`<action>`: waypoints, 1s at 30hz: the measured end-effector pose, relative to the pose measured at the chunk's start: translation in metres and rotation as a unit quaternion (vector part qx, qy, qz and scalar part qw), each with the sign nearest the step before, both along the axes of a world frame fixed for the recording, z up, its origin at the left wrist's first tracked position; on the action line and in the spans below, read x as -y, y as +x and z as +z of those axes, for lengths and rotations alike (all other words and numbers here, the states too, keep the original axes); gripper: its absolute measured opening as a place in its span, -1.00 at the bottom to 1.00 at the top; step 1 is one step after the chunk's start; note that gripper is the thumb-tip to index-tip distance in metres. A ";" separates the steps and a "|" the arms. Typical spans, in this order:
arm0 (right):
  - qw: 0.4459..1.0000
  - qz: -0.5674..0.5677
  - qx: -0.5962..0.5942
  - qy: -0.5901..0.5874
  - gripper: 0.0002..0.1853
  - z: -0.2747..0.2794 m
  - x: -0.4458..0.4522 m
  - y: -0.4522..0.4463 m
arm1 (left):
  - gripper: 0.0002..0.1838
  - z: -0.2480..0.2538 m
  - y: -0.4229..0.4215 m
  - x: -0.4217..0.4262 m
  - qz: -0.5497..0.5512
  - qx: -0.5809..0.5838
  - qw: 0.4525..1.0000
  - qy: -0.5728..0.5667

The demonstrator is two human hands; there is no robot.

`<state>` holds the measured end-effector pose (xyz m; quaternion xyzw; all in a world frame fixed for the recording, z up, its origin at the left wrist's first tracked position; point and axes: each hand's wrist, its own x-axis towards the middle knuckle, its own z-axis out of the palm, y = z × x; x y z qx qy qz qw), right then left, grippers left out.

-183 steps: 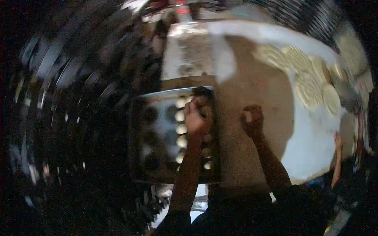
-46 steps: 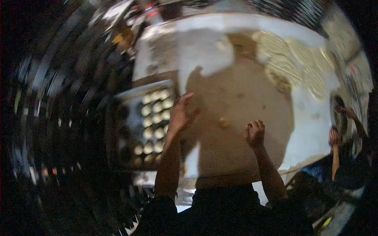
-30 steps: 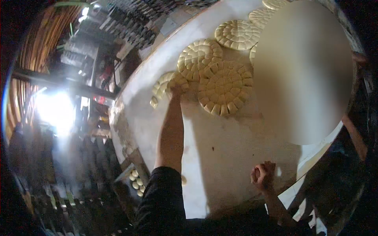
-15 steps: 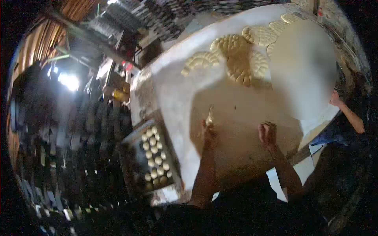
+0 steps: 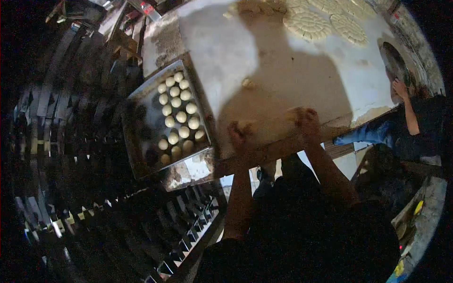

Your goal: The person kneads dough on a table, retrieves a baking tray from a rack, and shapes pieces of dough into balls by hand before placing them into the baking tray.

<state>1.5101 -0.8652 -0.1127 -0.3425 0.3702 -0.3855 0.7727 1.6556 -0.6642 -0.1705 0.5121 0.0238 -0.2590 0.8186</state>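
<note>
My left hand (image 5: 240,133) is curled low over the table near its front edge, with a pale piece of dough partly showing at its fingers. To its right, my right hand (image 5: 307,121) is also closed, with a bit of dough (image 5: 291,114) at its fingertips. Shadow and blur hide much of both grips. A small lump of dough (image 5: 247,83) lies on the pale table (image 5: 212,56), beyond my left hand. Farther back are scored rounds of dough (image 5: 307,26) made up of many small pieces.
A dark metal tray (image 5: 134,153) with several dough balls (image 5: 181,117) stands at the table's left side. A co-worker's hand (image 5: 399,88) is by a dark oval opening at the right. A red-labelled bottle (image 5: 150,10) lies at the far left corner.
My view has tilted down and swung, so the tray and table appear higher. The small dough lump that was at my left hand's fingertips now lies apart on the table; both hands are nearer the front edge.
</note>
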 end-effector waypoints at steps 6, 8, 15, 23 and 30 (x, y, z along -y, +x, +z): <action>0.823 -0.054 -0.310 -0.474 -0.78 0.004 0.122 -0.079 | -0.62 0.086 0.027 -0.010 -0.149 0.235 0.923 0.264; 0.566 0.070 -0.349 -0.744 -0.73 -0.033 0.166 -0.108 | -0.60 0.109 0.030 -0.001 -0.259 0.412 0.766 0.420; 0.636 0.237 -0.376 -0.631 -0.63 0.006 0.198 0.000 | -0.49 0.052 0.048 0.125 -0.203 0.604 0.620 0.458; 0.600 0.418 -0.266 -0.628 -0.72 -0.049 0.199 -0.071 | -0.69 0.012 -0.048 0.036 -0.224 0.598 0.600 0.481; 0.595 0.261 -0.347 -0.677 -0.76 0.000 0.208 0.049 | -0.74 0.063 0.012 0.144 -0.227 0.490 0.638 0.549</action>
